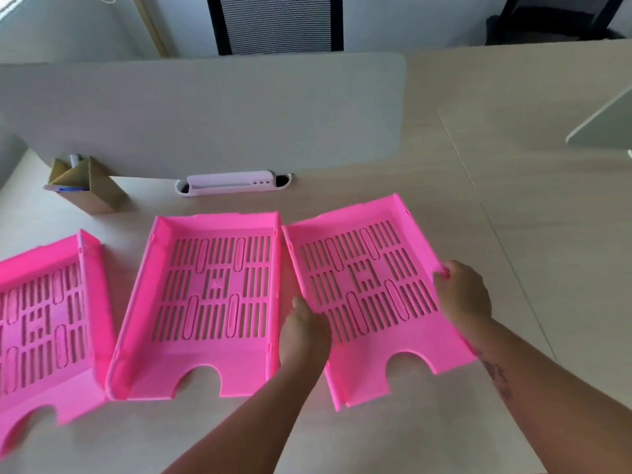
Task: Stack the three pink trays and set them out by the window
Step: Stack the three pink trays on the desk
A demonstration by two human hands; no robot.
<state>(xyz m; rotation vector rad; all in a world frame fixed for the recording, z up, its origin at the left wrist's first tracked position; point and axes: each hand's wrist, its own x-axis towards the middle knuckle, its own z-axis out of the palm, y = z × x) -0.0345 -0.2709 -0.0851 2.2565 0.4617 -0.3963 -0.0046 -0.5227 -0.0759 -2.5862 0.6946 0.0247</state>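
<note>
Three pink slotted trays lie side by side on a pale wooden desk. The left tray (44, 323) is partly cut off by the frame edge. The middle tray (205, 302) sits flat. The right tray (369, 295) is turned slightly clockwise. My left hand (304, 333) grips the right tray's left wall, between it and the middle tray. My right hand (465, 292) holds its right wall, fingers curled over the rim.
A grey divider panel (205, 114) stands behind the trays. A cardboard pen holder (85, 186) sits at the back left. A white cable tray (232, 183) lies at the panel's foot. A black chair (273, 22) is beyond. Bright light comes from the upper left.
</note>
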